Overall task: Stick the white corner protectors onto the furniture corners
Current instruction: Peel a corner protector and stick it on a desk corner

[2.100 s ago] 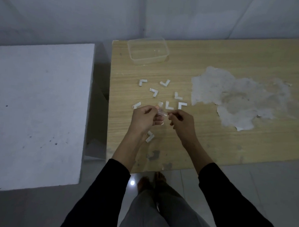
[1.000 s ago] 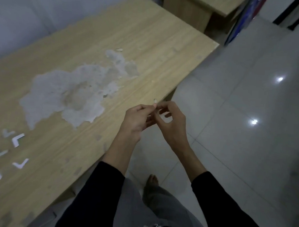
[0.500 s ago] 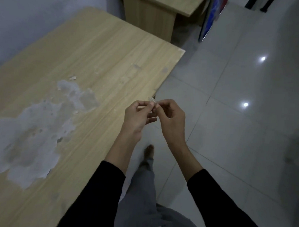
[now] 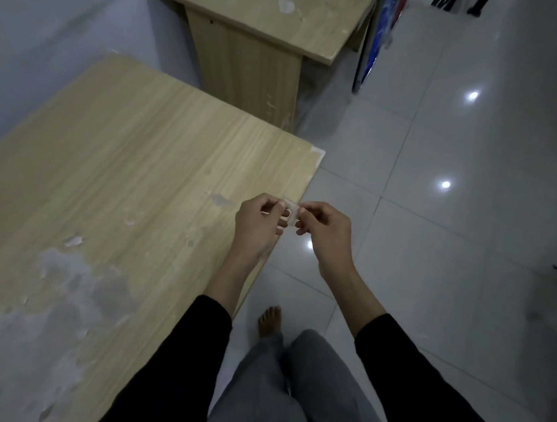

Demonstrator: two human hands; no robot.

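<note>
**Both hands pinching one corner protector at the table's edge**

I'm watching the head cam feed remotely. The left hand (image 4: 257, 224) and right hand (image 4: 327, 233) are sitting close together, fingertips almost meeting. Both are pinching the same little corner protector (image 4: 292, 211) between them. It's looking pale and see-through, and it's too small for me to tell which way it's facing. The fingers on both hands are curling in around it, thumbs on top.

The hands are hovering right over the long edge of the wooden table (image 4: 145, 160), which is stretching away to the left of the left hand. The table corner (image 4: 318, 153) is lying just beyond the hands, slightly right of the protector. There's a pale bit on it, and I can't tell what that is. A worn grey patch (image 4: 85, 291) is showing on the tabletop well back and left of the left wrist.

Farther out past the hands a second desk (image 4: 266, 28) is standing. Shiny floor tiles (image 4: 444, 250) are spreading right of the right hand. A bare foot (image 4: 270, 320) is showing below the wrists.
</note>
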